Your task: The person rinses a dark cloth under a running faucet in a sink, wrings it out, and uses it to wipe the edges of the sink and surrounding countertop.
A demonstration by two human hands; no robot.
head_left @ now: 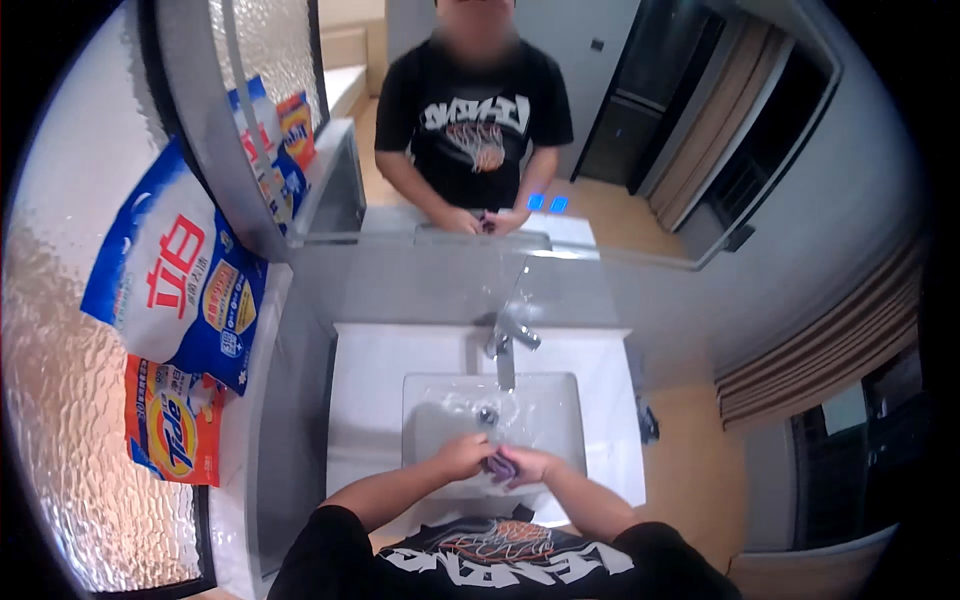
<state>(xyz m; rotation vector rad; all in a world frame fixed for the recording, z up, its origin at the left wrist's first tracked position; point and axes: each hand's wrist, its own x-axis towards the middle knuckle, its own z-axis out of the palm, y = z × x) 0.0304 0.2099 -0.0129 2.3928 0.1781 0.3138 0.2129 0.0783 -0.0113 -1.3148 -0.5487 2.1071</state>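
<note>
Over the near part of a white rectangular sink (409,425), both my hands are closed on a small, bunched purple cloth (502,468); its exact kind is not clear. My left hand (463,457) grips the cloth's left side, and my right hand (530,466) has its right side. A chrome faucet (506,368) rises behind the basin, its spout pointing toward me. Below the spout, around the round drain (487,415), the basin looks wet and glossy with water. The mirror (600,130) reflects my arms and the dark cloth between my hands.
White countertop (365,400) surrounds the sink. On a ledge (245,440) at the left stand a large blue-and-white detergent bag (170,270) and a smaller orange one (172,425). Textured glass lies behind them. At the right hangs a striped curtain (820,350).
</note>
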